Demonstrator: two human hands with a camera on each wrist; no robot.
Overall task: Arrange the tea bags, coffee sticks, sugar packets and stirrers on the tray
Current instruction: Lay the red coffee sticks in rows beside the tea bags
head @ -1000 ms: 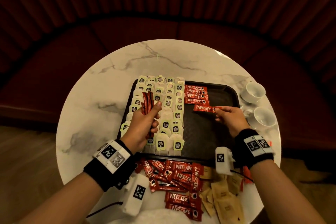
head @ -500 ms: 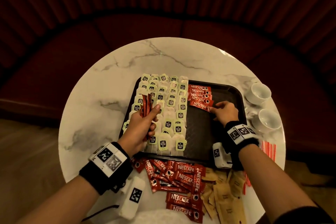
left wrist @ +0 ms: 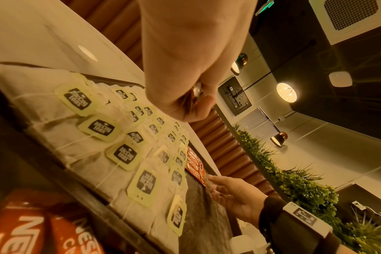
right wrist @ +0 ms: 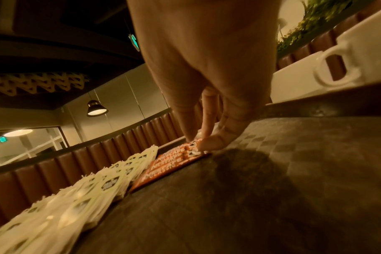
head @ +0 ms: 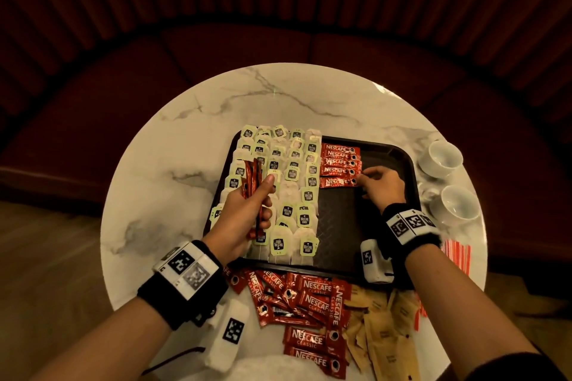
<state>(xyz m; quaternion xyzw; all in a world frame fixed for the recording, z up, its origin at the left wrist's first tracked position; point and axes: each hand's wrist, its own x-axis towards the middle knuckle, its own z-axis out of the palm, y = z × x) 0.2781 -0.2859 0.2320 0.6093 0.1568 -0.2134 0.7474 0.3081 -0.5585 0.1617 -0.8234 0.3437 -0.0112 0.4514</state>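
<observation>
Since a second ago the right hand (head: 382,184) has carried its coffee stick from the middle of the tray (head: 399,158) up to the far edge and laid it as the nearest one in the row of sticks (head: 340,161) there. Its fingertips (right wrist: 209,143) now press on that stick's (head: 338,182) right end, flat on the tray floor; thumb and fingers are bent down to it, and whether they pinch it or only press cannot be told. The left hand (head: 244,213) has stayed over the tea bags (head: 288,192) that fill the tray's left half, fingers and thumb curled round a bundle of sticks (head: 252,178) that stands up out of the fist and pokes out below it.

Off the tray, a loose heap of coffee sticks (head: 305,306) lies along the table's (head: 173,182) near edge, with brown sugar packets (head: 383,328) just to its right and red-striped stirrers (head: 456,257) by the tray's near right corner. Two white cups (head: 450,182) sit at the table's right edge.
</observation>
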